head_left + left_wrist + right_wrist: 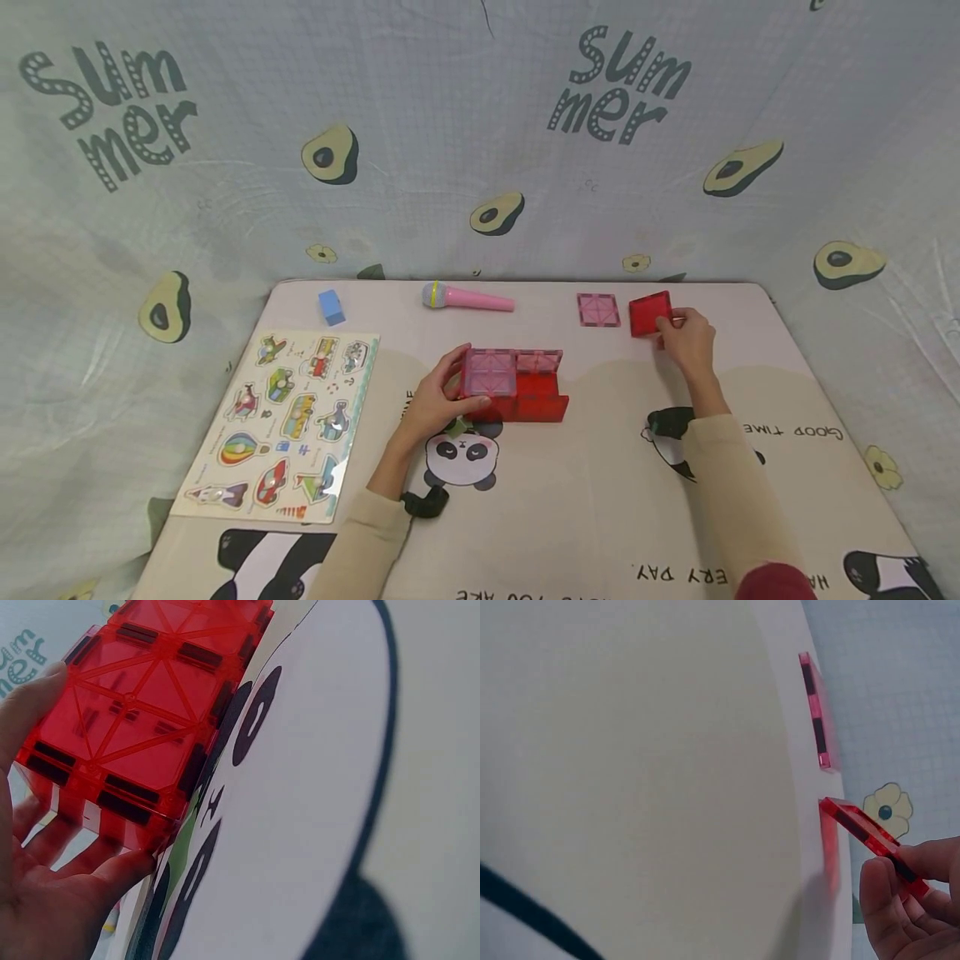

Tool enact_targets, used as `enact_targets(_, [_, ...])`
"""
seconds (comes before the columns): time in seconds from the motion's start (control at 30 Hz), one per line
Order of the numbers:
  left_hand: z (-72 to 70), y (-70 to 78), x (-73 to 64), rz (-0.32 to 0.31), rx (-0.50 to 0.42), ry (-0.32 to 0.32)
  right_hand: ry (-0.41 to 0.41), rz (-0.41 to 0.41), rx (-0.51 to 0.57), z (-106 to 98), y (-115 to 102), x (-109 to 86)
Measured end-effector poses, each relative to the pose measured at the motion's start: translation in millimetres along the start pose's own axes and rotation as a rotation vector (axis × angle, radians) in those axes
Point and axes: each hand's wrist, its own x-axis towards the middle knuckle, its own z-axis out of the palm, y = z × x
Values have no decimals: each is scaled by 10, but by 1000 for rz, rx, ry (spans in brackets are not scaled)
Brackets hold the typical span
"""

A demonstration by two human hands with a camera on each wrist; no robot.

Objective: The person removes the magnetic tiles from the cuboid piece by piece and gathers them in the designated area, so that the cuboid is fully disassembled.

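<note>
A box of see-through magnetic tiles stands mid-table, with red sides and a pink tile on top of its left half. On the right half, another pink tile tilts up at the back and the inside shows. My left hand grips the box's left end. In the left wrist view, the thumb lies against the red front and the other fingers curl round the end. At the far right, my right hand pinches a red square tile by its right edge. That tile is tilted, its near edge lifted.
A loose pink tile lies left of the right hand. Behind the box is a pink toy microphone, and a blue block sits back left. A picture puzzle board covers the table's left side. Patterned cloth hangs behind.
</note>
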Motion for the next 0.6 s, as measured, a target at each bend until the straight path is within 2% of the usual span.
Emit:
enact_targets(0.37, [8, -10, 3, -10, 4, 2, 27, 71, -59, 30, -3, 126])
enact_targets(0.6, [2, 0, -4, -7, -2, 1, 54, 91, -29, 118, 58, 157])
